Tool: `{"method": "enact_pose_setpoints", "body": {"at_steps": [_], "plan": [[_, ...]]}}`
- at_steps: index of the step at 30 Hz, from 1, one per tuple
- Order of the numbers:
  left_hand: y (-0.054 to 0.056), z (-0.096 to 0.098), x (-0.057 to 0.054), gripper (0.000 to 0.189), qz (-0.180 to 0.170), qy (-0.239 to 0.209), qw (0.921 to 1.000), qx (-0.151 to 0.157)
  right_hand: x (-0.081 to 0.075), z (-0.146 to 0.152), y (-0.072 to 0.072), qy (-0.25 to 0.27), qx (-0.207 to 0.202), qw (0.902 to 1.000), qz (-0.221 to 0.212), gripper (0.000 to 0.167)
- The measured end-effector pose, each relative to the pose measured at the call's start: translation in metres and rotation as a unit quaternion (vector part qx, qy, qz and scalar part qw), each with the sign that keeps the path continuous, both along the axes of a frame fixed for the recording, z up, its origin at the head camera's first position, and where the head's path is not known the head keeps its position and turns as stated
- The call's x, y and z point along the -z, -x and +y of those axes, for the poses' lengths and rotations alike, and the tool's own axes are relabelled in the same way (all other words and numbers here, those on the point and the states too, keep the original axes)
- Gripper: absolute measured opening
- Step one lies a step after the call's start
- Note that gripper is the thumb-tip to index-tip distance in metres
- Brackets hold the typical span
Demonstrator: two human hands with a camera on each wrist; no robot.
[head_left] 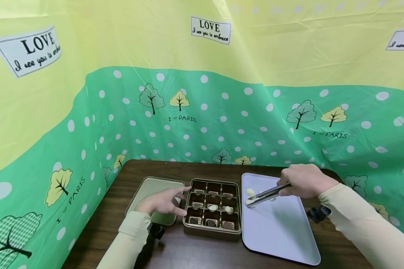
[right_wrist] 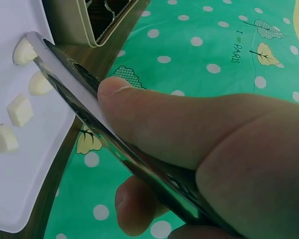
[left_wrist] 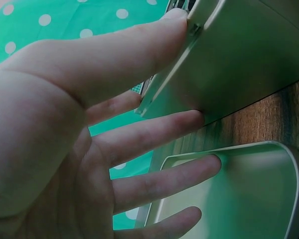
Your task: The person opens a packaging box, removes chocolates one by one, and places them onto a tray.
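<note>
My right hand (head_left: 304, 181) grips metal tongs (right_wrist: 114, 144), thumb along the upper arm. The tongs' tips are right at a white chocolate piece (right_wrist: 24, 52) near the left edge of the pale tray (head_left: 276, 231). Several other white pieces (right_wrist: 21, 110) lie close by on the tray. Left of it stands a divided box (head_left: 212, 233). Dark chocolates (head_left: 211, 223) sit in its front row, and two white pieces (head_left: 229, 210) are in the middle row. With fingers spread, my left hand (head_left: 159, 201) is at the box's left side, thumb at the rim.
A shallow metal lid (head_left: 151, 184) lies left of the box, partly under my left hand in the head view. All stand on a dark wooden table (head_left: 97, 239). A printed green and yellow curtain (head_left: 202, 123) hangs around its back and sides.
</note>
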State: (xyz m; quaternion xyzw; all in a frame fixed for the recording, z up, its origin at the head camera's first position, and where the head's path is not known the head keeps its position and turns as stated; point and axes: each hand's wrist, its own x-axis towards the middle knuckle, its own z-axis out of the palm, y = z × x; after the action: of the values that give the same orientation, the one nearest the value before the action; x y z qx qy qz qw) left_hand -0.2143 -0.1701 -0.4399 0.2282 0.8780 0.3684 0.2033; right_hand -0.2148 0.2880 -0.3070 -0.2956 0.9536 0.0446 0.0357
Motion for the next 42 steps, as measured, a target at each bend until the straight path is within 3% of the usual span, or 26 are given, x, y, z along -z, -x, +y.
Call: {"method": "enact_pose_setpoints", "body": {"at_steps": [12,18,25,38,42], "plan": [[0.000,-0.002,0.001,0.094,0.004,-0.004,1.0000,0.006,0.002,-0.001,0.001,0.003,0.004,1.0000,0.001,0.026],[0.001,-0.001,0.001,0.095,0.005,-0.003,1.0000,0.005,-0.007,0.001,-0.001,0.002,0.010,1.0000,0.001,0.026],[0.001,-0.001,0.002,0.095,0.002,-0.005,1.0000,0.005,-0.019,-0.003,-0.004,0.011,0.002,0.9997,0.020,0.040],[-0.002,0.000,0.003,0.094,-0.002,-0.013,0.9999,0.005,-0.030,-0.012,-0.009,0.000,0.021,0.9989,0.042,0.043],[0.000,-0.001,0.002,0.094,0.000,-0.015,0.9999,0.005,-0.037,-0.015,-0.010,0.011,0.008,0.9981,0.060,0.041]]}}
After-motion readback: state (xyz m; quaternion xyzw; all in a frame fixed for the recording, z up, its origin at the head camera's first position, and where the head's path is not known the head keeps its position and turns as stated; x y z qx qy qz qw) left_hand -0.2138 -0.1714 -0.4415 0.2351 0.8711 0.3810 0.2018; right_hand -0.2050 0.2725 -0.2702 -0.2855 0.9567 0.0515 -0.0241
